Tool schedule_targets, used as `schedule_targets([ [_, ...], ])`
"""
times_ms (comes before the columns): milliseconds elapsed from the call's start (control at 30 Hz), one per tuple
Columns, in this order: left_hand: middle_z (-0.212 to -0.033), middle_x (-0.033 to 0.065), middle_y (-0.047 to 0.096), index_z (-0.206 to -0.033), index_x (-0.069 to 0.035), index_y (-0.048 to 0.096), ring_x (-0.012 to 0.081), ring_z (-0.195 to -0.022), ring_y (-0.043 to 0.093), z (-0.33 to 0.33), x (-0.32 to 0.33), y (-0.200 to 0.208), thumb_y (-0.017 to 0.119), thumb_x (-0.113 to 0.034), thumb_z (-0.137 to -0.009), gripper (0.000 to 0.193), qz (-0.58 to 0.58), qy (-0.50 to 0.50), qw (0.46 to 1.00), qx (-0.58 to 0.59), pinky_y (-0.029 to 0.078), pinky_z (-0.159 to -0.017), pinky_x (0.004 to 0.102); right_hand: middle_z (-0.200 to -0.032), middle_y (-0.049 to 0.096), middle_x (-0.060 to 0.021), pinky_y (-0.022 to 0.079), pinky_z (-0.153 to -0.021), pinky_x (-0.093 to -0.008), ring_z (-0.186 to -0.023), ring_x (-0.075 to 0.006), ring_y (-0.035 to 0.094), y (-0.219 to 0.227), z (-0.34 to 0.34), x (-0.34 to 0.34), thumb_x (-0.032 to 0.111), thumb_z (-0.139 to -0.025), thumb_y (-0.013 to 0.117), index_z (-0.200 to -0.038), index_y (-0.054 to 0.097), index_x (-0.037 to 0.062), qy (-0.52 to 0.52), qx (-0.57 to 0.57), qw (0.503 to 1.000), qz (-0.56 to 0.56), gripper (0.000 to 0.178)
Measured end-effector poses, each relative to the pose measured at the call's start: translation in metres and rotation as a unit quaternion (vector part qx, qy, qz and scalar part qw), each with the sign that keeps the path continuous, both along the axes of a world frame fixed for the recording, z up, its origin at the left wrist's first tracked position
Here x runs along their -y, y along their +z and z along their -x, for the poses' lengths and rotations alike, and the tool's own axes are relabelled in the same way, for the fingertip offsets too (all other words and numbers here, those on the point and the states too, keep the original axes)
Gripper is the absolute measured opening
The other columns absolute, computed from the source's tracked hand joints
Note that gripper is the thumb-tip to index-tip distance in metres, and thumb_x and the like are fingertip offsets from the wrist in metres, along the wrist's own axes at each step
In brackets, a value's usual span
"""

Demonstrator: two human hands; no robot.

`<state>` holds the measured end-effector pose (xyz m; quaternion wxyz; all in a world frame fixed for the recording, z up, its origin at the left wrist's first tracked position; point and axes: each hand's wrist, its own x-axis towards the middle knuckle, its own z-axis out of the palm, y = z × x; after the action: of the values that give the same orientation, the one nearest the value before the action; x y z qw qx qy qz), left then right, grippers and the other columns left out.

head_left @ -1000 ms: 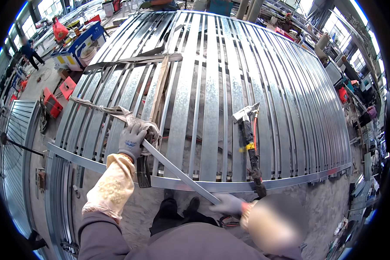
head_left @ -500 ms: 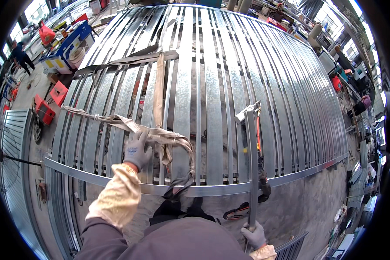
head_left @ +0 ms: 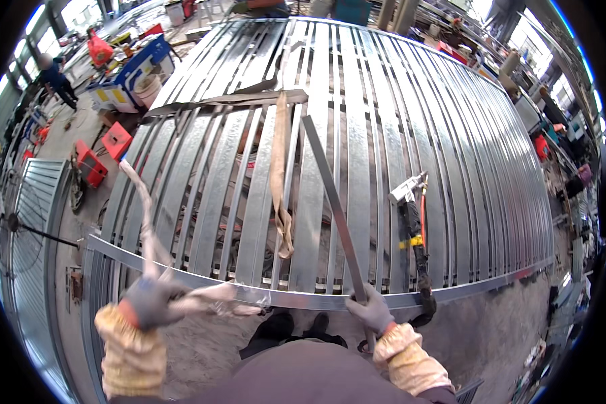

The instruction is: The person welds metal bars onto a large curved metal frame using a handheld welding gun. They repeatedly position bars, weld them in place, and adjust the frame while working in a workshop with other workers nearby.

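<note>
My left hand point(head_left: 156, 303), in a grey glove, is closed round a pale fabric sling point(head_left: 148, 232) at the frame's near left corner. One end of the sling trails up over the slats; a bunched part hangs to the right of the hand, blurred. My right hand point(head_left: 372, 310), also gloved, grips a long flat metal bar point(head_left: 337, 202), which slants up and left above the slatted galvanized metal frame point(head_left: 303, 259). Right of the bar, a welding torch point(head_left: 407, 190) with a black and orange cable rests on the slats. A tan strap point(head_left: 280, 175) lies lengthwise on the frame.
A dark grey strap point(head_left: 229, 99) crosses the slats farther off. Red metal boxes point(head_left: 91, 163) and a blue-and-white bin point(head_left: 131, 74) stand on the left floor. A slatted panel point(head_left: 37, 222) lies at far left. Another person point(head_left: 57, 81) stands at upper left.
My left hand has pulled the pale sling left and toward me off the slats. My right hand has risen, and the bar now leans left, apart from the torch.
</note>
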<state>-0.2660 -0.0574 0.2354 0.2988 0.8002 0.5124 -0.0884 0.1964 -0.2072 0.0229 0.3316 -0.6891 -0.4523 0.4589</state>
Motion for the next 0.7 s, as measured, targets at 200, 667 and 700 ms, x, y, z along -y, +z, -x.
schedule_targets([
  [200,-0.093,0.0171,0.075,-0.108,-0.008,0.075,0.0292,-0.091,0.074,0.122,0.245,-0.043,0.073,-0.046,-0.085,0.044,0.219,0.259,0.932,-0.128,0.057,-0.08,0.0398,-0.1,0.071,-0.014,0.055,-0.081,-0.0363,-0.091,-0.0234,0.07,-0.023,0.082,-0.154,0.031,-0.079,0.084,-0.117,0.062,0.0014,0.127,0.055,0.988,-0.07,0.053],
  [667,-0.107,0.0197,0.074,-0.116,-0.007,0.073,0.0348,-0.103,0.071,0.064,0.326,-0.237,0.07,-0.036,-0.089,0.04,0.052,0.489,0.869,0.062,0.056,-0.088,0.0393,-0.104,0.068,-0.0223,0.052,-0.09,-0.0469,-0.103,-0.0408,0.066,-0.051,0.157,-0.218,0.032,-0.073,0.076,-0.104,0.066,0.0037,0.084,0.225,0.97,-0.027,0.044],
  [700,-0.105,0.0191,0.074,-0.115,-0.007,0.073,0.0339,-0.102,0.071,0.061,0.256,-0.221,0.07,-0.033,-0.089,0.036,0.026,0.462,0.882,0.083,0.056,-0.087,0.0381,-0.095,0.07,-0.0202,0.054,-0.085,-0.0445,-0.092,-0.0387,0.069,-0.05,0.146,-0.218,0.03,-0.075,0.076,-0.105,0.066,0.0028,0.086,0.211,0.973,-0.032,0.041],
])
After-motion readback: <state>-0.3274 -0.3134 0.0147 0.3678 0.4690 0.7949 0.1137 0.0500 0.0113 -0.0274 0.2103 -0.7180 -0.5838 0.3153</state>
